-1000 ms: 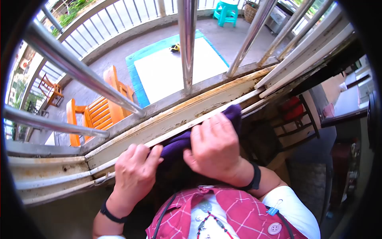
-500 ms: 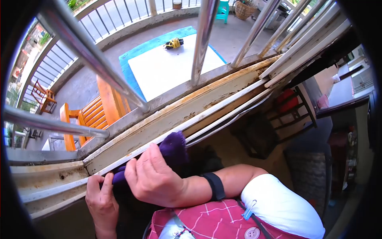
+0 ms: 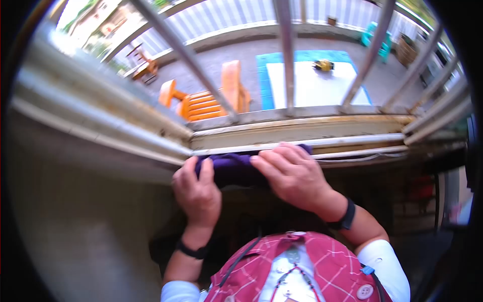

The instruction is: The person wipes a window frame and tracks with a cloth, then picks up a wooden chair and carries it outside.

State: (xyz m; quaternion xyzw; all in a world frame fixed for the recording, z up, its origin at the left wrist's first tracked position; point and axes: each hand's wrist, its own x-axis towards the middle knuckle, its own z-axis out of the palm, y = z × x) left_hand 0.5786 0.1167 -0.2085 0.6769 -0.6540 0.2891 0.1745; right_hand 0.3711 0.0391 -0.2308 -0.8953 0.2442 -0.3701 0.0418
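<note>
A dark purple cloth (image 3: 232,167) lies along the inner edge of the window frame (image 3: 302,135), partly hanging below the white track. My left hand (image 3: 197,189) grips its left end near the frame's corner, thumb and fingers closed on the fabric. Farther right, my right hand (image 3: 294,173) presses the cloth against the track, its fingers bent over the edge. A bit of purple shows past the right fingertips. The cloth's underside is in shadow.
Metal bars (image 3: 287,65) rise just beyond the sill. Outside stand an orange wooden bench (image 3: 206,103), a white-topped blue table (image 3: 312,85) with a dark bundle wrapped in yellow cord (image 3: 323,65), and a teal stool (image 3: 377,40). Window panels (image 3: 443,113) are at the right.
The view has swung left and levelled out. My right hand has moved apart from the left, and more cloth is stretched between them along the frame.
</note>
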